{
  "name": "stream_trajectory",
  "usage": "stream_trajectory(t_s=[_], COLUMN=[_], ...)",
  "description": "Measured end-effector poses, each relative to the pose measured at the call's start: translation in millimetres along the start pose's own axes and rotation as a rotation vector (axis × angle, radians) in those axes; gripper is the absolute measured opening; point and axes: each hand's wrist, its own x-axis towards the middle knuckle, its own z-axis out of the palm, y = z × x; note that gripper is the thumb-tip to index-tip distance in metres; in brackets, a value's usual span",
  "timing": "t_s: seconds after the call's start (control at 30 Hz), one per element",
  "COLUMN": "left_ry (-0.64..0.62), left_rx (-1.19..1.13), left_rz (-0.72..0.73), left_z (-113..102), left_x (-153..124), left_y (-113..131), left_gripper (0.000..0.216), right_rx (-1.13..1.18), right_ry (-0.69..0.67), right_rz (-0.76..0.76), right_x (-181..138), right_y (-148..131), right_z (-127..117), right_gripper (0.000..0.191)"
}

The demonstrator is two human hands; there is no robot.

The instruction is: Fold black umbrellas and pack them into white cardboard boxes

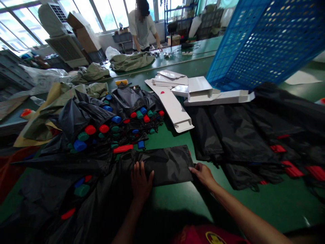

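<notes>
A black fabric bag (169, 164) lies flat on the green table in front of me. My left hand (141, 183) rests palm down on its left part, fingers spread. At the bag's right end my right hand (203, 174) pinches the edge between thumb and fingers. Just beyond the bag, a red ribbed plastic piece (123, 148) and a blue one (141, 145) stick out. To the left are piled black bags (76, 115) with red, green and blue round ends showing at their openings.
More black bags (236, 132) with red pieces are stacked on the right. White cardboard boxes (177, 112) lie at the middle back, beside a tilted blue plastic crate (254, 44). Across the green table (177, 200), a person (143, 30) stands at another work surface.
</notes>
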Motion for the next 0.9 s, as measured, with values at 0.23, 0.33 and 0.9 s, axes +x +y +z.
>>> stream_trajectory(t_s=[0.23, 0.33, 0.9], left_ry=[0.048, 0.05, 0.137], left_rx=[-0.179, -0.24, -0.359], left_rz=[0.001, 0.005, -0.537], left_z=[4.7, 3.9, -0.3], left_x=[1.1, 1.9, 20.3], left_y=[-7.7, -12.0, -6.0], left_gripper=[0.061, 0.06, 0.059], right_rx=[0.084, 0.044, -0.098], right_ry=[-0.062, -0.084, 0.102], right_rz=[-0.011, -0.038, -0.109], right_x=[-2.0, 3.5, 49.9], right_y=[9.2, 5.8, -29.8], right_z=[1.9, -7.1, 2.6], right_gripper=[0.027, 0.029, 0.022])
